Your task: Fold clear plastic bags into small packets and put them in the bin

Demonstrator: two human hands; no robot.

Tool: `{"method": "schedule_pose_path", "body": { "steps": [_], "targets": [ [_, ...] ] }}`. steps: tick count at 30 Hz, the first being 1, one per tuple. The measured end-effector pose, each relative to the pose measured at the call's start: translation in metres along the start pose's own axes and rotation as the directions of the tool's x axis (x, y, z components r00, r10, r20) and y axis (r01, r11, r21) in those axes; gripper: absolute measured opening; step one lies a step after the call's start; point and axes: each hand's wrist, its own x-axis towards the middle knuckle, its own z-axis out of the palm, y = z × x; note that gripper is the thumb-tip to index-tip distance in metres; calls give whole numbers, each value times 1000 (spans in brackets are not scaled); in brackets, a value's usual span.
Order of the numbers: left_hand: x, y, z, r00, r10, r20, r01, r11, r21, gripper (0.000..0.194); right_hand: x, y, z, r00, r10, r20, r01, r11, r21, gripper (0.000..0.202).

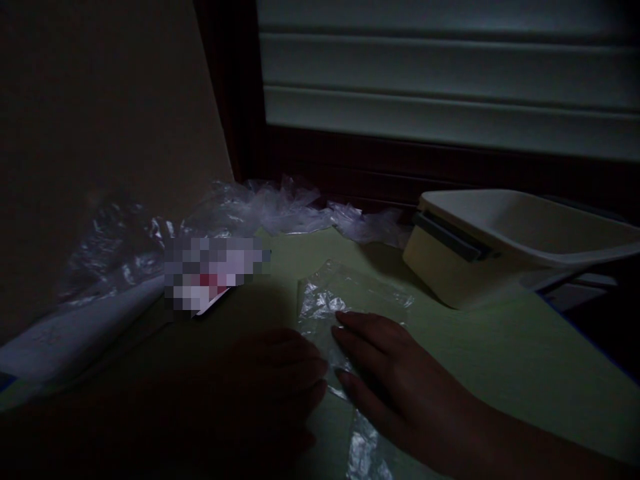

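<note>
A clear plastic bag lies on the green table surface, low in the middle of the view. My right hand rests on its right part, fingers spread and pointing left. Dark and hard to see, my left hand is at the bag's left edge, its fingers close together and bent; whether they hold the plastic is hidden in shadow. Another piece of clear plastic shows below my right hand.
A cream bin with a grey handle stands at the right. Crumpled clear plastic lines the back edge. At the left are a blurred-out item and a white packet. Slatted panels rise behind.
</note>
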Motion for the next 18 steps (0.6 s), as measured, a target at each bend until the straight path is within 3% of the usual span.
{"method": "schedule_pose_path", "body": {
  "steps": [5,11,18],
  "targets": [
    [1,0,-2,992,66,-108,-73,996,-58,36,-1,0,0,1000,-6,8,5,1000,11,39],
    [1,1,-1,999,51,-18,-52,997,-63,31,-1,0,-1,999,-13,-41,15,999,38,37],
    [1,0,1,1000,24,-12,-25,995,-93,25,3,2,-3,993,-40,-110,51,994,98,31]
  ]
}}
